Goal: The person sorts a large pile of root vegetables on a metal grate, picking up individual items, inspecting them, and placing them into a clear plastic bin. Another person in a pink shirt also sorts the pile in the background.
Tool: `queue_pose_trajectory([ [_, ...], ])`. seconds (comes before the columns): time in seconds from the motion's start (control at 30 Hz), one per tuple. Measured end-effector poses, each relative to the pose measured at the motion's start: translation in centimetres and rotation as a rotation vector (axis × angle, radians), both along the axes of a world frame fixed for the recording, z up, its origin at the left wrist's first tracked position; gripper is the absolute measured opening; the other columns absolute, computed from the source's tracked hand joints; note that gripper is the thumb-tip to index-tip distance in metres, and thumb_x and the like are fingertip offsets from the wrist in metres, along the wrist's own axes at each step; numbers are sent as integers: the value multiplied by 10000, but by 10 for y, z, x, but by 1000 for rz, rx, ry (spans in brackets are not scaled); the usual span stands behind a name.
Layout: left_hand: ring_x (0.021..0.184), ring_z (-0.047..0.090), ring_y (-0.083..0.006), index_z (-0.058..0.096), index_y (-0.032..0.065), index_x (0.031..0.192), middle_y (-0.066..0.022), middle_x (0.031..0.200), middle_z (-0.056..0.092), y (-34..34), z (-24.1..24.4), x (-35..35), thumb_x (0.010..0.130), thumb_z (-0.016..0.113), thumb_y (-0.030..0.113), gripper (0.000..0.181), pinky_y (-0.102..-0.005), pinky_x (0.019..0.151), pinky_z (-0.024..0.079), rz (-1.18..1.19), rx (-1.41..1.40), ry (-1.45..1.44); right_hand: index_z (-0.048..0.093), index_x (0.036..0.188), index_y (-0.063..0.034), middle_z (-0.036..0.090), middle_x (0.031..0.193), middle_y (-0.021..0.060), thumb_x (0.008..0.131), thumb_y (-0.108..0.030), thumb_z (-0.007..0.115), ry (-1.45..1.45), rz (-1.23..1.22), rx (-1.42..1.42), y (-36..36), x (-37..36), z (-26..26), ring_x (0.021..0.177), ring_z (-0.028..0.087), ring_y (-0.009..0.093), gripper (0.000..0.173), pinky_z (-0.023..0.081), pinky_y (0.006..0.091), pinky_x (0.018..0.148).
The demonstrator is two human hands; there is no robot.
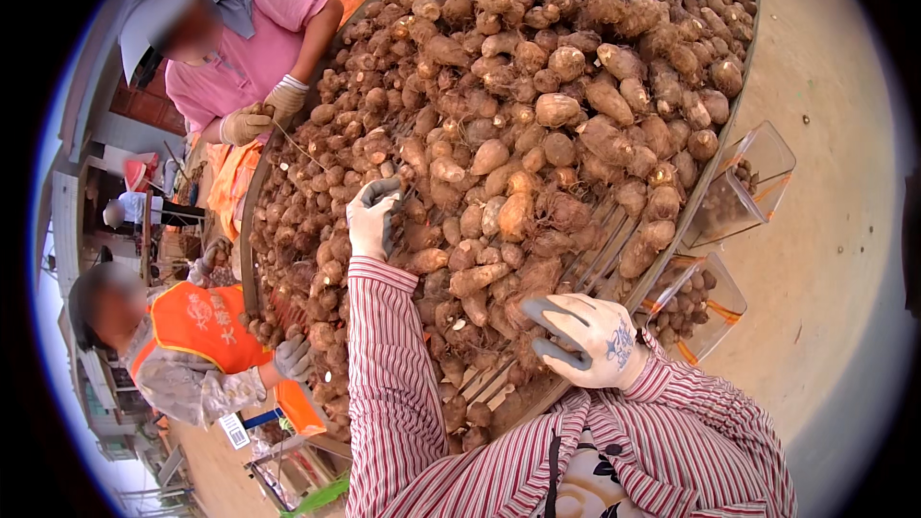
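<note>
Brown, hairy taro corms (489, 157) lie heaped on a slatted table in front of me. My left hand (373, 219), in a white glove with a grey coated palm, reaches over the middle of the heap. Its fingers curl inward beside small corms, and whether they pinch anything is hidden. Close to the near right edge, my right hand (586, 338) wears the same kind of glove, printed blue on the back. Its thumb and fingers are apart, low over hairy corms (541, 275) at their tips. I see no corm clearly gripped in it.
Slats (601, 241) show through gaps near the table's right rim (730, 122). Beside it hang two clear bins with corms, a far bin (773, 151) and a near bin (727, 295). Across the table are a person in pink (245, 50) and one in an orange apron (209, 324), both gloved.
</note>
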State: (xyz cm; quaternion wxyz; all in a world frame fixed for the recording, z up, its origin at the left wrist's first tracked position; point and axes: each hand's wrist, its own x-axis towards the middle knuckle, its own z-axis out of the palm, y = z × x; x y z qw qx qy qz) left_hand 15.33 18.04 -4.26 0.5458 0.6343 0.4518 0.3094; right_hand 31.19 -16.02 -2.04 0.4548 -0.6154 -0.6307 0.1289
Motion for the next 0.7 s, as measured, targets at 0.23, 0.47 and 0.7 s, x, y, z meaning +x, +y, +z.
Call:
queue_pose_trajectory([
  [0.23,1191,555,-289,510,-14,1322,-177,1363,507,-75,75,32,797,758,124,597,-397,998,477,-619,-83,-113,261,1495,-89,483,1356,156,967,-381,554,1515,-18,-152,23,19,24,1078,589,216,671,543,309,785],
  [0.47,1130,585,-263,537,80,1286,-120,1222,576,-41,9,67,847,700,144,473,-362,894,505,-301,352,373,436,1356,-56,624,1103,80,1000,-413,492,1395,49,-311,24,18,21,809,612,98,507,526,227,666],
  [0.7,1057,641,-358,530,48,1222,4,1143,654,-61,25,-6,997,490,170,259,-464,876,546,-513,-503,-741,440,1327,-28,646,1084,94,1000,-550,364,1311,128,-370,23,21,21,778,596,89,620,529,233,672],
])
